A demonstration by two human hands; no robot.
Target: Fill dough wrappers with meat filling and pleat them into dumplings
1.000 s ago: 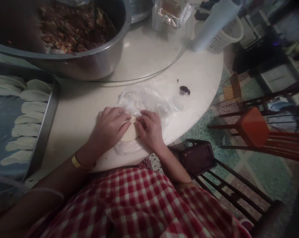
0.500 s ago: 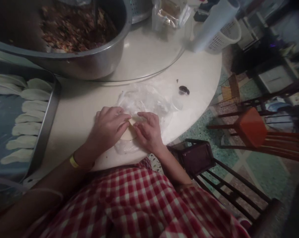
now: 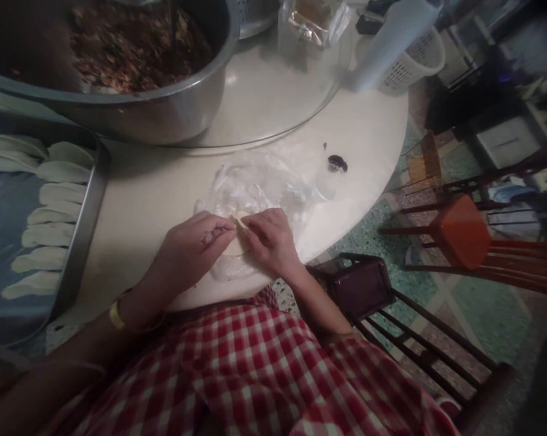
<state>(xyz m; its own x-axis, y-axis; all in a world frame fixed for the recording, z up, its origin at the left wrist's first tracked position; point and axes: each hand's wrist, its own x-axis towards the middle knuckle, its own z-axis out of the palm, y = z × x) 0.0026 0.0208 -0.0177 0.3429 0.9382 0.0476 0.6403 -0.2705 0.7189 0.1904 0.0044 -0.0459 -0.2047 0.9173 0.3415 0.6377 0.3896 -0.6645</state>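
A pale dough wrapper (image 3: 235,246) lies on a crumpled clear plastic bag (image 3: 255,178) near the table's edge, partly covered by my fingers. My left hand (image 3: 196,245) pinches its upper edge between thumb and forefinger. From the other side, my right hand (image 3: 271,239) closes thumb and fingers on the same edge, fingertips almost meeting the left ones. Whether filling lies inside the wrapper is hidden. To the left, a metal tray (image 3: 86,224) carries several shaped dumplings (image 3: 55,235) in a row.
A large metal pot (image 3: 196,109) of dark chopped filling (image 3: 132,54) stands at the upper left on a glass turntable (image 3: 264,97). A small dark-and-clear object (image 3: 337,163) lies right of the bag. A white basket (image 3: 405,69) sits at the back; chairs (image 3: 464,233) stand right.
My left hand has turned and drawn slightly down and left, its fingers curling into a tighter pinch. My right fingers have folded inward over the wrapper's edge.
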